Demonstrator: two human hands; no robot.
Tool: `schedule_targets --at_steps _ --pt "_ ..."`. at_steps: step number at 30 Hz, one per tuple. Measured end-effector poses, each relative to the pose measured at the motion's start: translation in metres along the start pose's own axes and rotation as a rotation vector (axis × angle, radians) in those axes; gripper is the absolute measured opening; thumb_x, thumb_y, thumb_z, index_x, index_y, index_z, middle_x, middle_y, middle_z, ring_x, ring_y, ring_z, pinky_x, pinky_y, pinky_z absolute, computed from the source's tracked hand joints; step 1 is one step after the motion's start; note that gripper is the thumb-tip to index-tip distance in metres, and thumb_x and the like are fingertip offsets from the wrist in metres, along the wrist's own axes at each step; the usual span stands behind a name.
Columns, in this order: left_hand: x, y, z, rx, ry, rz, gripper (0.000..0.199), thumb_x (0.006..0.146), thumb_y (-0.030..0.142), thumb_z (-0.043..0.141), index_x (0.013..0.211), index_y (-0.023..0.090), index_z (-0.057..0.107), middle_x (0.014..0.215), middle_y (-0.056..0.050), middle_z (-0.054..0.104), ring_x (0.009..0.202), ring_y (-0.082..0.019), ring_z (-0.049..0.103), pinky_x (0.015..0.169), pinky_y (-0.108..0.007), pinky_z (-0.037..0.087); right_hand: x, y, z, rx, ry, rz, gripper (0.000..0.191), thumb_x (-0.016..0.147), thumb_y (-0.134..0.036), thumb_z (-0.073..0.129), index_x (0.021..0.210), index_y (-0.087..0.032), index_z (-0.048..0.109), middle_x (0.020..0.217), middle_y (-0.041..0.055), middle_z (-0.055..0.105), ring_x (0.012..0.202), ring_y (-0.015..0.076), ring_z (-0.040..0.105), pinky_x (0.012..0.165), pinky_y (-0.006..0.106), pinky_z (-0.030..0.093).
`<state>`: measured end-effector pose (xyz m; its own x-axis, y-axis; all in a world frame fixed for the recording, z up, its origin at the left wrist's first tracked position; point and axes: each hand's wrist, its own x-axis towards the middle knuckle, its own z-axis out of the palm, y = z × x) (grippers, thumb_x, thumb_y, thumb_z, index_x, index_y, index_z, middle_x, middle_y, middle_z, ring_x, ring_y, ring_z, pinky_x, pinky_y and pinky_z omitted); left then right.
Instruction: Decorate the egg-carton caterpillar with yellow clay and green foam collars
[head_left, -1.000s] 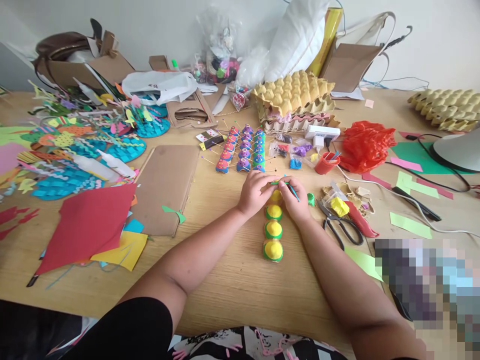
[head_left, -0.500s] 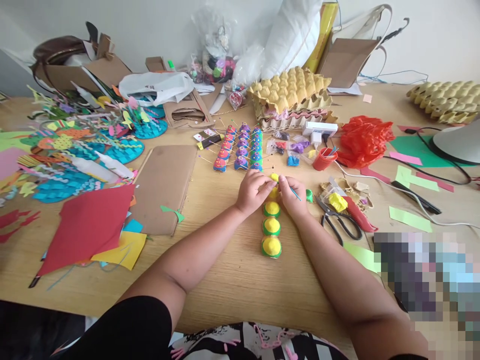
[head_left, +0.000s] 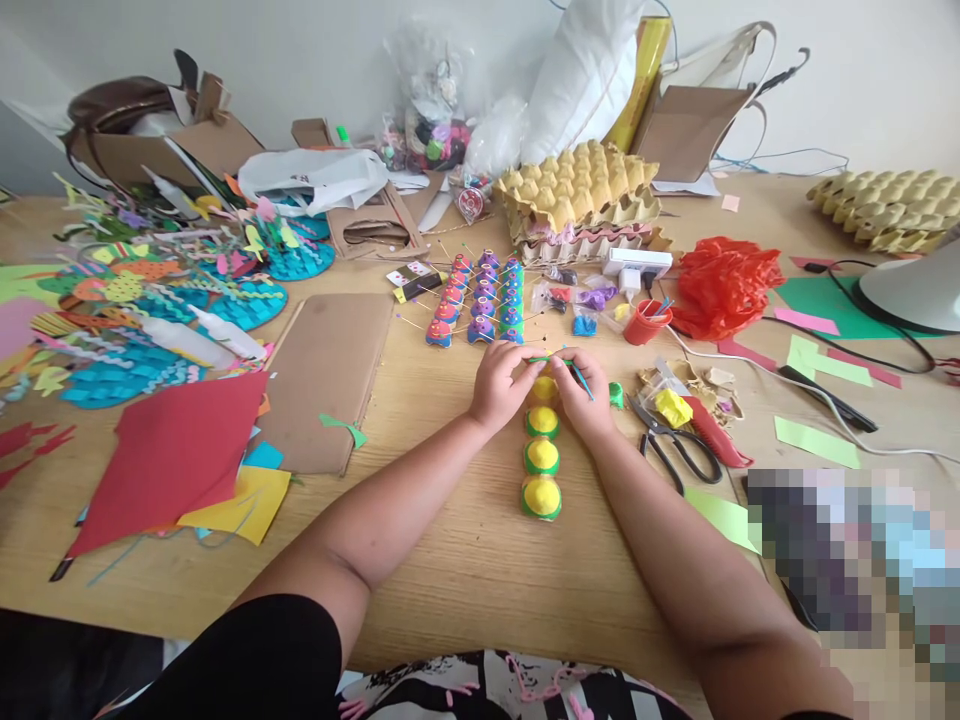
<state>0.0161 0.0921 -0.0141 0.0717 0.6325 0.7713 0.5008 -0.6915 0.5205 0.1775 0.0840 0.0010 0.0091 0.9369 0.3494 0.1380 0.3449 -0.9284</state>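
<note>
A row of egg-carton cups point(head_left: 541, 457) runs toward me on the table, each topped with yellow clay above a green rim. Over its far end, my left hand point(head_left: 501, 388) and my right hand point(head_left: 581, 395) meet with closed fingertips. Between them they pinch a thin green strip point(head_left: 538, 360), which looks like clay. A thin blue stick point(head_left: 582, 381) pokes out from the fingers of my right hand. The far end of the cup row is partly covered by my hands. A small green lump point(head_left: 616, 394) lies just right of my right hand.
Three painted egg-carton rows point(head_left: 481, 298) with pins stand beyond my hands. To the right are scissors point(head_left: 679, 445), a red cutter point(head_left: 718, 432), yellow clay point(head_left: 673, 407) and a red cup point(head_left: 648, 322). Cardboard point(head_left: 326, 375) and red paper point(head_left: 176, 450) lie left; egg trays point(head_left: 577, 190) are stacked behind.
A yellow piece showed between my fingertips before; now a green strip shows there instead. My right hand has turned slightly, and the blue stick points more steeply down. The view has shifted slightly.
</note>
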Motion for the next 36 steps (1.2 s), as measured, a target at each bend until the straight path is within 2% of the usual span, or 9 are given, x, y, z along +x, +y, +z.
schedule_targets --at_steps 4,10,13,18,22,25,31,34,36 --pt "-0.0012 0.0022 -0.0011 -0.030 -0.027 -0.028 0.027 0.108 0.043 0.058 0.100 0.022 0.073 0.097 -0.005 0.080 0.096 -0.019 0.069 0.090 -0.037 0.055 -0.0010 -0.0037 0.0004 -0.030 0.000 0.017 0.053 0.090 -0.070 0.066 0.068 -0.022 0.061 0.062 -0.0024 0.052 0.062 0.0137 0.047 0.062 0.030 0.040" --pt "-0.0008 0.0052 -0.0019 -0.047 -0.088 -0.078 0.044 0.111 0.047 0.048 0.080 0.022 0.067 0.078 -0.004 0.072 0.083 -0.020 0.064 0.080 -0.035 0.052 -0.0021 -0.0087 -0.0002 -0.043 -0.012 0.063 0.066 0.089 -0.078 0.062 0.054 -0.022 0.054 0.053 -0.0026 0.045 0.056 0.0121 0.041 0.058 0.029 0.038" --pt "-0.0010 0.0040 -0.0009 -0.035 -0.064 -0.077 0.041 0.110 0.047 0.051 0.082 0.022 0.069 0.080 -0.004 0.074 0.084 -0.019 0.065 0.081 -0.035 0.052 -0.0019 -0.0074 0.0002 -0.035 -0.002 0.049 0.063 0.089 -0.076 0.064 0.059 -0.021 0.058 0.056 -0.0021 0.049 0.059 0.0126 0.044 0.059 0.029 0.039" --pt "-0.0033 0.0021 0.0008 -0.046 0.015 -0.049 0.021 0.105 0.039 0.063 0.104 0.021 0.074 0.100 -0.006 0.081 0.096 -0.018 0.072 0.086 -0.033 0.056 -0.0001 -0.0019 0.0011 0.001 0.032 0.047 0.050 0.085 -0.070 0.073 0.077 -0.021 0.068 0.070 -0.0006 0.062 0.067 0.0140 0.052 0.064 0.029 0.044" --pt "-0.0042 0.0020 0.0019 -0.058 0.027 -0.046 0.018 0.105 0.035 0.065 0.107 0.021 0.074 0.103 -0.006 0.081 0.097 -0.018 0.072 0.087 -0.032 0.057 0.0008 -0.0013 0.0015 0.024 0.036 0.053 0.048 0.083 -0.069 0.075 0.080 -0.021 0.069 0.073 -0.0005 0.064 0.067 0.0137 0.053 0.065 0.029 0.045" --pt "-0.0037 0.0023 0.0019 -0.068 0.015 -0.081 0.023 0.106 0.040 0.062 0.101 0.021 0.074 0.097 -0.006 0.080 0.091 -0.017 0.071 0.085 -0.031 0.056 0.0001 -0.0037 0.0016 0.006 0.025 0.033 0.054 0.085 -0.073 0.071 0.071 -0.021 0.065 0.065 -0.0014 0.058 0.065 0.0135 0.050 0.062 0.028 0.042" --pt "-0.0012 0.0060 -0.0021 -0.093 -0.041 -0.114 0.044 0.108 0.049 0.055 0.077 0.021 0.067 0.074 -0.002 0.071 0.075 -0.016 0.064 0.072 -0.031 0.049 -0.0015 -0.0080 0.0021 -0.029 -0.009 0.054 0.070 0.087 -0.083 0.060 0.054 -0.021 0.056 0.051 -0.0029 0.045 0.054 0.0114 0.040 0.056 0.029 0.037" --pt "-0.0008 0.0072 -0.0037 -0.091 -0.073 -0.144 0.052 0.109 0.053 0.051 0.070 0.021 0.065 0.068 -0.002 0.068 0.071 -0.016 0.062 0.069 -0.032 0.047 -0.0012 -0.0082 0.0025 -0.028 -0.014 0.056 0.069 0.088 -0.081 0.061 0.055 -0.021 0.057 0.052 -0.0027 0.046 0.055 0.0116 0.041 0.056 0.029 0.038" --pt "-0.0011 0.0065 -0.0034 -0.085 -0.072 -0.155 0.051 0.108 0.056 0.051 0.073 0.021 0.066 0.071 -0.002 0.070 0.073 -0.017 0.063 0.072 -0.032 0.049 -0.0010 -0.0077 0.0027 -0.025 -0.007 0.041 0.065 0.087 -0.080 0.064 0.059 -0.021 0.061 0.055 -0.0020 0.050 0.057 0.0123 0.044 0.058 0.029 0.039"
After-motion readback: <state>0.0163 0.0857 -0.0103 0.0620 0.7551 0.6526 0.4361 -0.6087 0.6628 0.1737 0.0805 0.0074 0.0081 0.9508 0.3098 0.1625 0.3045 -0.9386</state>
